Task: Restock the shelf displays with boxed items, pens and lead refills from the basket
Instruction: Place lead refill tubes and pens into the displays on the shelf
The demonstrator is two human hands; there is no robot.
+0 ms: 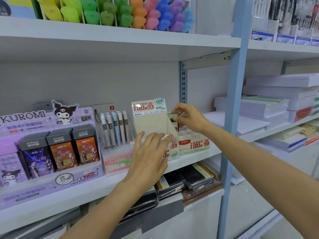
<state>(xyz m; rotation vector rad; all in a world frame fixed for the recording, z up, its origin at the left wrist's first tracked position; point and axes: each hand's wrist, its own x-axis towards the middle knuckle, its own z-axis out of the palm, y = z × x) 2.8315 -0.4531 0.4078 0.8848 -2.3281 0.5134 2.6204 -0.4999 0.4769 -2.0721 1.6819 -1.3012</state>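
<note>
Head view: the right hand's fingers [178, 109] and thumb pinch a small stack of lead refill cases [172, 116] at the upper right edge of the beige display box [150, 124]; the cases are partly hidden by the grip. The right hand [189, 117] hangs above the neighbouring 0.7 display box [194, 144]. The left hand [149, 154] is released and holds nothing. Its fingers are straight and close together, with the tips laid against the front lip of the beige display box, covering part of its 2B 0.5 label. Both boxes stand side by side on the white shelf [198, 158]. Just left of them a clear pen display [114, 128] holds upright pens. Further left is the purple Kuromi display [43, 118], stocked with dark and orange boxed packs [60, 149]. Stacks of paper [269, 107] fill the bay to the right, and dark notebooks [195, 178] lie on the shelf below.
</note>
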